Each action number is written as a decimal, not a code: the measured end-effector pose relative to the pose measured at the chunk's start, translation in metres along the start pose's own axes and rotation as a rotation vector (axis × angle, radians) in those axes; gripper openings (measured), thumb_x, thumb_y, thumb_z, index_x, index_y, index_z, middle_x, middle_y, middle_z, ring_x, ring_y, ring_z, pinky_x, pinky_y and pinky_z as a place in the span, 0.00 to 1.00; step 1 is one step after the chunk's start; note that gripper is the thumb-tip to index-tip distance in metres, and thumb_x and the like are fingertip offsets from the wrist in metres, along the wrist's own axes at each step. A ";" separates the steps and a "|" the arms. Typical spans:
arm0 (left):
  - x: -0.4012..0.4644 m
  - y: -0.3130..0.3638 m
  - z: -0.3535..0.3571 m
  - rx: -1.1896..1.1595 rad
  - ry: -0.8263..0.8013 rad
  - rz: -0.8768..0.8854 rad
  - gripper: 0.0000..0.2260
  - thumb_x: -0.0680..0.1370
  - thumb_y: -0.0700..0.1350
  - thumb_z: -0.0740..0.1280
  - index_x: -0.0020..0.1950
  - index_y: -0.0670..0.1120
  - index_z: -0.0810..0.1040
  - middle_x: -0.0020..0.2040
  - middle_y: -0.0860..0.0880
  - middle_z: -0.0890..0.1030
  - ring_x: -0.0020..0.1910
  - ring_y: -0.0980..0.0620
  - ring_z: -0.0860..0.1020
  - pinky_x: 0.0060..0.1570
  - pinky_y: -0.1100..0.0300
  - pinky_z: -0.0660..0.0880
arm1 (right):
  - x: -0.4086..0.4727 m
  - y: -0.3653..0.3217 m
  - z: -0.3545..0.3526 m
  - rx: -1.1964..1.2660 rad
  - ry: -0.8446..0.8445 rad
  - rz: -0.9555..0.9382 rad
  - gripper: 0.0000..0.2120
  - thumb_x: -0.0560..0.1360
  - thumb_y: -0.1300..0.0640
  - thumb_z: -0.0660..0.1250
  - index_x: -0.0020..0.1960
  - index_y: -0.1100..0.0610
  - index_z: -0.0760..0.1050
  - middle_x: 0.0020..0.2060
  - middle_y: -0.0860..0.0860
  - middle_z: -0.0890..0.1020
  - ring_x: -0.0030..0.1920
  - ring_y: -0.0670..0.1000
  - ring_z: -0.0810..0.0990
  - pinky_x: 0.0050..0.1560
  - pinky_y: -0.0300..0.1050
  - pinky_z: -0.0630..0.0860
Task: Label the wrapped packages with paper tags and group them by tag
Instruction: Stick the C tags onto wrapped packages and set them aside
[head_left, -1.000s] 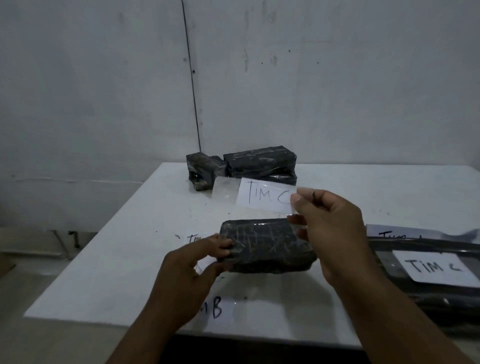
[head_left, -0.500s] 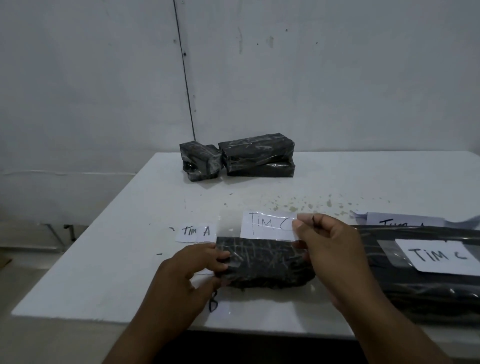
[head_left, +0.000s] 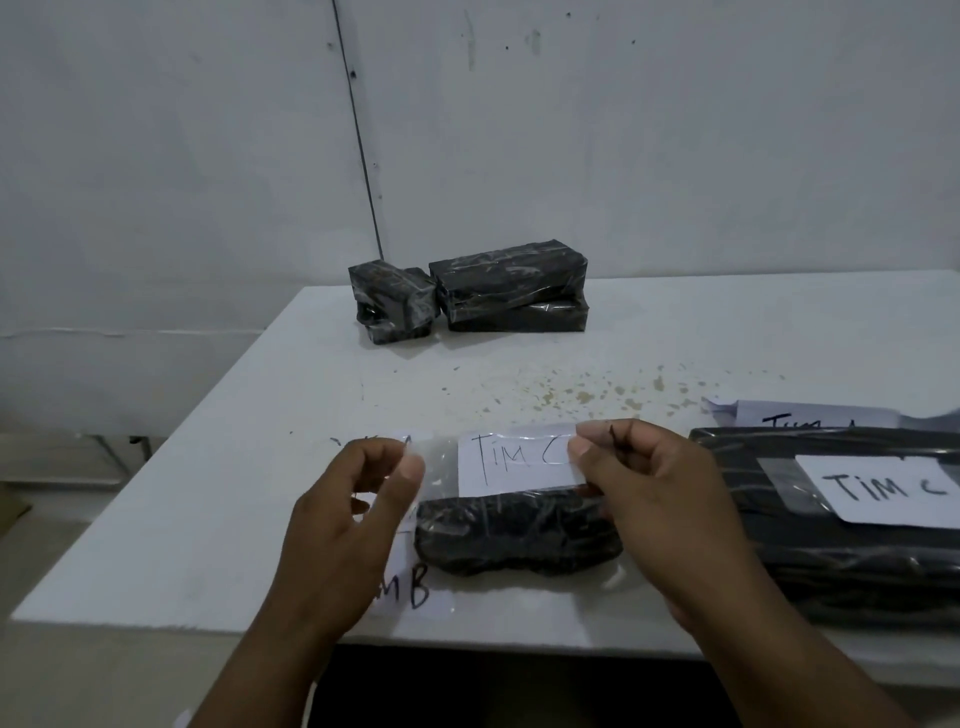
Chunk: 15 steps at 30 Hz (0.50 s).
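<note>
The scene was dim and flat, with a cool grey cast and no visible lamp. The white table (head_left: 218, 467) was the brightest surface, paler toward its far edge. Soft shadow pooled under the near edge of the table, where the floor went almost black. Faint sheen showed on the plastic of the wrapped packages (head_left: 511, 291) at the table's far side. Detail was soft and grainy throughout. Wide-angle bending curved the table's side edges and the wall seam (head_left: 358, 135) behind it.
</note>
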<state>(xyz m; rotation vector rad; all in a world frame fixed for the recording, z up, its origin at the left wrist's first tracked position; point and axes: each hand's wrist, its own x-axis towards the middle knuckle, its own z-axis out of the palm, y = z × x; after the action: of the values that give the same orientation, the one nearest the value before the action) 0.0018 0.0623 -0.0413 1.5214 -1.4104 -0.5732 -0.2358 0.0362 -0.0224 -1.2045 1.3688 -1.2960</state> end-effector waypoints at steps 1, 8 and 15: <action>0.002 0.004 0.001 -0.032 0.011 -0.015 0.23 0.73 0.72 0.61 0.50 0.56 0.81 0.48 0.62 0.83 0.48 0.62 0.80 0.45 0.64 0.72 | -0.001 0.000 0.001 -0.012 -0.006 -0.007 0.02 0.76 0.54 0.74 0.48 0.48 0.84 0.39 0.42 0.87 0.40 0.40 0.85 0.42 0.34 0.77; 0.011 0.005 0.009 0.004 0.078 -0.076 0.07 0.78 0.51 0.72 0.40 0.52 0.83 0.38 0.59 0.84 0.38 0.61 0.80 0.39 0.67 0.71 | -0.001 0.002 0.003 -0.106 -0.008 -0.030 0.02 0.77 0.52 0.73 0.48 0.47 0.84 0.38 0.42 0.87 0.40 0.39 0.84 0.43 0.34 0.76; 0.012 -0.002 0.010 0.077 0.095 -0.061 0.06 0.77 0.51 0.73 0.41 0.53 0.83 0.39 0.63 0.83 0.40 0.61 0.79 0.38 0.74 0.71 | -0.001 0.007 0.006 -0.334 0.041 -0.141 0.04 0.77 0.51 0.72 0.43 0.45 0.83 0.40 0.34 0.83 0.42 0.37 0.81 0.39 0.32 0.73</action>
<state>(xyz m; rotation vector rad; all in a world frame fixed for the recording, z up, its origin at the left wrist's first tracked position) -0.0028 0.0478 -0.0449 1.6359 -1.3304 -0.4822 -0.2304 0.0361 -0.0300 -1.5297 1.5985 -1.2250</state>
